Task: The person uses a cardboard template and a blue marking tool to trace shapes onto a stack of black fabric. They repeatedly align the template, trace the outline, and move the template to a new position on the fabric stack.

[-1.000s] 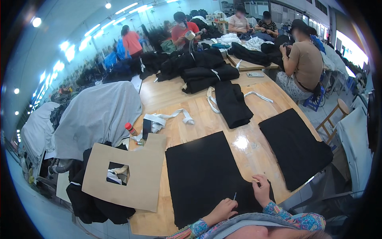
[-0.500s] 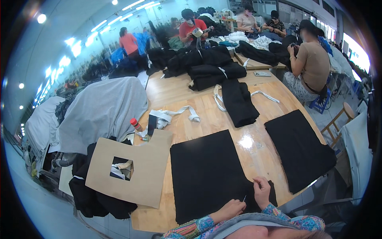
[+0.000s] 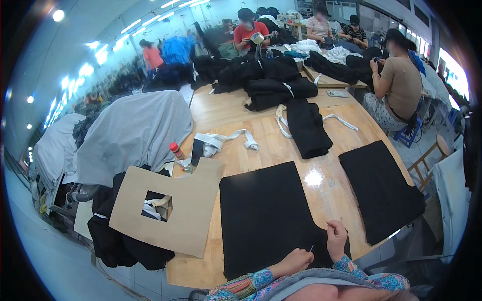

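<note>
A stack of black fabric [image 3: 266,210], cut as a panel with a curved notch, lies flat on the wooden table in front of me. My left hand [image 3: 297,262] rests over its near part, fingers closed round a slender pale tool [image 3: 311,248] whose tip pokes out. Its exact kind is too small to tell. Just above the fabric's narrow extension by the notch is my right hand [image 3: 337,240], thumb and fingertips pinched together. Whatever they hold, if anything, cannot be made out.
A brown card template [image 3: 201,215] with a square hole overhangs the left edge, above bunched black cloth [image 3: 108,246]. Another black stack [image 3: 379,188] lies right. Farther off are a red-capped bottle [image 3: 175,149], white strips [image 3: 228,138], and tied black bundles [image 3: 309,130]. Several people work beyond.
The whole view has shifted slightly to the left, so things sit a little farther right in it. Both hands keep nearly the same pose over the black fabric.
</note>
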Demonstrator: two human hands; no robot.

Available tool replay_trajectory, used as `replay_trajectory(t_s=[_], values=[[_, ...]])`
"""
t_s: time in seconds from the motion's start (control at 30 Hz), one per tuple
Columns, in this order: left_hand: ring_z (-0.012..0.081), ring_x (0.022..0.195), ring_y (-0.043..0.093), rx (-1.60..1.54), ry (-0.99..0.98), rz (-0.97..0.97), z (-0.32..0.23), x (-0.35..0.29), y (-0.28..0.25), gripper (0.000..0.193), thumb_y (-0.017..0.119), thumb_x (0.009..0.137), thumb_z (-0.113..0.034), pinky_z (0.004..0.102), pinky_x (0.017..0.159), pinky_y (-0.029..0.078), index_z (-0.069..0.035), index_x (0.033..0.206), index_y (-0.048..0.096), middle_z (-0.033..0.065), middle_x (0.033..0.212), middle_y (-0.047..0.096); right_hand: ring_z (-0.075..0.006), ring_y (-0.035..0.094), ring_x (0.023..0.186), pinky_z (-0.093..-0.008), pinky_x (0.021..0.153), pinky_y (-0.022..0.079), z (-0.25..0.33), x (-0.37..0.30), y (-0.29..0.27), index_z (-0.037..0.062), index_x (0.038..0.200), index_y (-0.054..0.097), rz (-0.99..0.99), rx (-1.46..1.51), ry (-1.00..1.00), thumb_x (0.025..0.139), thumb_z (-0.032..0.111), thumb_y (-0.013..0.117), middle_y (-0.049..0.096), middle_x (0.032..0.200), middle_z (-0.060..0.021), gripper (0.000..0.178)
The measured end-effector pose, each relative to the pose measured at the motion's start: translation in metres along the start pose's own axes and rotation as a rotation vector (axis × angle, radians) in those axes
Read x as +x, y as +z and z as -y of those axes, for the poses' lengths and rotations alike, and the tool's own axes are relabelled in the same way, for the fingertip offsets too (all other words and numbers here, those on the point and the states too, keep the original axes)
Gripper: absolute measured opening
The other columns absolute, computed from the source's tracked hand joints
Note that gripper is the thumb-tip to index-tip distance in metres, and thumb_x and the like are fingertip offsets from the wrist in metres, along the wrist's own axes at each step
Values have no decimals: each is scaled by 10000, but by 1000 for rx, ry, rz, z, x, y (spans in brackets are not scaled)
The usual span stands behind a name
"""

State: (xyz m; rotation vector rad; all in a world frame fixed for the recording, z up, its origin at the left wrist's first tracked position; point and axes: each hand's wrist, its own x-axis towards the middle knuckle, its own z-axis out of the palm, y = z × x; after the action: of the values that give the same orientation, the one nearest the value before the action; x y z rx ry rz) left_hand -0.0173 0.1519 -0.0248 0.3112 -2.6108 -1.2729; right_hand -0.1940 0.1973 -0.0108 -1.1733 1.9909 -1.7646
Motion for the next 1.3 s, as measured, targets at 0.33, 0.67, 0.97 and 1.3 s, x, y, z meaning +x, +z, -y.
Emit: replay_trajectory(t_s=[0.33, 0.67, 0.97, 1.3], values=[[47, 783, 537, -940, -360, -996, 15, -18, -50, 86, 597, 883, 10, 195, 713, 438, -60, 905, 552, -12, 867, 579, -124, 620, 709, -235, 639, 510, 19, -37, 0, -6, 1003, 639, 386, 215, 259, 876, 0, 576, 642, 854, -74, 142], [194, 1015, 598, -281, -210, -773, -7, -42, -26, 227, 712, 810, -53, 299, 833, 475, -56, 912, 510, 151, 1128, 598, -210, 628, 945, -374, 888, 502, 25, -36, 56, 28, 1133, 573, 592, 1064, 1248, 928, 124, 570, 631, 1052, -98, 227], [349, 978, 603, 215, -495, -1059, 14, -120, -36, 335, 658, 628, 81, 380, 841, 493, -33, 883, 474, 197, 1090, 602, -166, 622, 976, -338, 849, 518, 79, 0, 59, 37, 1162, 559, 640, 1094, 878, 903, 27, 577, 632, 1085, -56, 260], [295, 742, 659, 27, 241, -1145, -89, -77, -161, 256, 648, 799, 26, 351, 669, 563, -42, 842, 405, 233, 914, 618, -204, 580, 1079, -335, 924, 460, 122, 65, -92, -22, 1168, 538, 317, 951, -69, 722, 69, 730, 613, 1156, -134, 494]])
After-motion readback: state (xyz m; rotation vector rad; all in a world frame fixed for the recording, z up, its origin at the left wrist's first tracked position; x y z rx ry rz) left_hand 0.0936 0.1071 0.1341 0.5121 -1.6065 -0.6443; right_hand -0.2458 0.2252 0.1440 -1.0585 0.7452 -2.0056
